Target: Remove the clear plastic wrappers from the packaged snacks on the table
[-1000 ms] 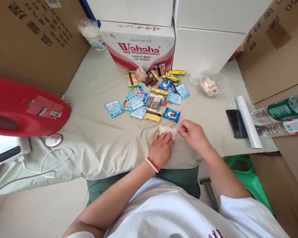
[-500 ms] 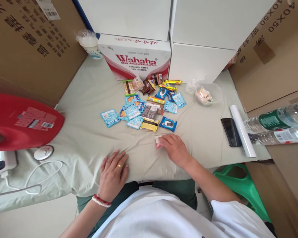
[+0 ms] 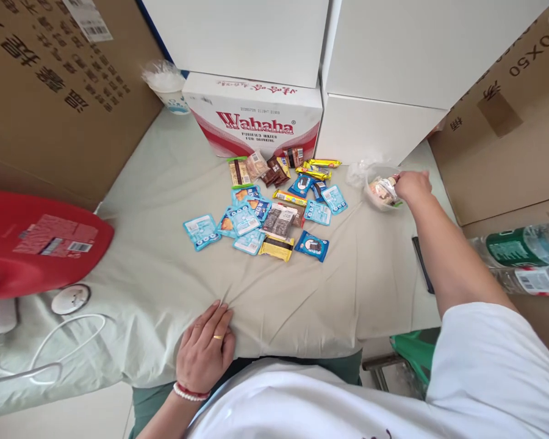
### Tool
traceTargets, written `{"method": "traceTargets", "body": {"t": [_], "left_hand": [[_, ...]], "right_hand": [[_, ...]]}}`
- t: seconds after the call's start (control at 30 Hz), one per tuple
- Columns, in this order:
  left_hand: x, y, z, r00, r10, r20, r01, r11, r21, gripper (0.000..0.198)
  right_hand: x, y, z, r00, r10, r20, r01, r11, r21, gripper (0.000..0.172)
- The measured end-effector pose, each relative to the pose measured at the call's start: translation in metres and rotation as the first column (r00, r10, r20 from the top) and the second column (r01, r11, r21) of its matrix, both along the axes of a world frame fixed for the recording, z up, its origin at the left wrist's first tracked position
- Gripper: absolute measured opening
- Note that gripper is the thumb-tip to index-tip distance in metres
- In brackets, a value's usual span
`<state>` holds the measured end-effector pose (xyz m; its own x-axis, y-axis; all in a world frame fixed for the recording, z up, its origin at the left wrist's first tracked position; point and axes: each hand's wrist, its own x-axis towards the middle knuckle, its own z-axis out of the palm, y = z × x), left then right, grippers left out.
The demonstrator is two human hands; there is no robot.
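Note:
My right hand (image 3: 413,185) is over the right rim of a clear plastic bowl (image 3: 379,205). Its fingers are closed on a small white-and-red packet (image 3: 392,179), partly hidden by them. Inside the bowl are pale crumpled wrappers (image 3: 382,191). My left hand (image 3: 207,346) lies flat near the front edge of the cloth, fingers stretched out and holding nothing. Ahead of it is a spread of packaged snacks: light-blue packets (image 3: 202,231), a yellow packet (image 3: 276,247), a dark-blue biscuit packet (image 3: 312,245), a grey-brown packet (image 3: 279,220) and yellow bars (image 3: 313,172).
Behind the snacks stands a Wahaha water carton (image 3: 258,119). A paper cup (image 3: 172,97) is beside it. A red container (image 3: 41,241) and a white cable (image 3: 46,369) are at left. Bottles (image 3: 515,247) lie at right near a phone (image 3: 421,265), partly behind my arm.
My right hand has moved right and away from me, carrying the small packet from the front of the cloth to the bowl. My left hand stays flat on the cloth.

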<state>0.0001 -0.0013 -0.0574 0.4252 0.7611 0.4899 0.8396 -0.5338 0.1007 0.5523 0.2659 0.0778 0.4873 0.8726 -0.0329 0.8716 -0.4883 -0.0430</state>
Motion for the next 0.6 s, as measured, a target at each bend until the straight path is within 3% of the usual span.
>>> {"method": "traceTargets", "body": {"t": [0.07,0.13,0.2,0.27,0.37,0.43,0.5,0.57,0.6], "left_hand": [[0.001,0.0,-0.001,1.0,-0.001,0.002,0.001,1.0,-0.014,0.041],[0.003,-0.002,0.003,1.0,0.007,0.01,-0.006,0.999,-0.033,0.04],[0.004,-0.005,0.012,0.999,0.001,0.05,0.003,0.996,-0.092,0.036],[0.004,-0.003,0.025,0.989,0.021,0.149,0.007,0.983,-0.185,0.033],[-0.005,0.026,0.045,0.905,0.219,0.364,-0.159,0.969,-0.187,0.028],[-0.014,0.075,0.059,0.779,0.366,0.509,-0.363,0.925,-0.109,0.014],[-0.023,0.149,0.072,0.611,0.472,0.636,-0.51,0.849,-0.14,0.015],[-0.028,0.24,0.084,0.444,0.563,0.697,-0.579,0.774,-0.257,0.016],[-0.029,0.288,0.089,0.404,0.601,0.69,-0.586,0.749,-0.309,0.016]], "right_hand": [[-0.016,0.01,0.006,0.994,0.024,0.11,-0.034,0.995,0.096,0.045],[-0.03,0.022,0.011,0.974,0.135,0.182,-0.161,0.978,0.135,0.051],[-0.042,0.037,0.013,0.937,0.296,0.183,-0.303,0.953,0.011,0.05],[-0.054,0.05,0.012,0.907,0.391,0.158,-0.368,0.916,-0.157,0.036],[-0.075,0.056,0.008,0.893,0.39,0.224,-0.358,0.918,-0.17,0.03],[-0.094,0.041,0.004,0.899,0.348,0.265,-0.352,0.935,-0.034,0.035],[-0.116,0.007,-0.004,0.923,0.312,0.227,-0.349,0.926,0.146,0.041],[-0.139,-0.042,-0.019,0.904,0.394,0.168,-0.428,0.838,0.339,0.039],[-0.148,-0.07,-0.029,0.89,0.44,0.123,-0.449,0.79,0.418,0.037]]}}
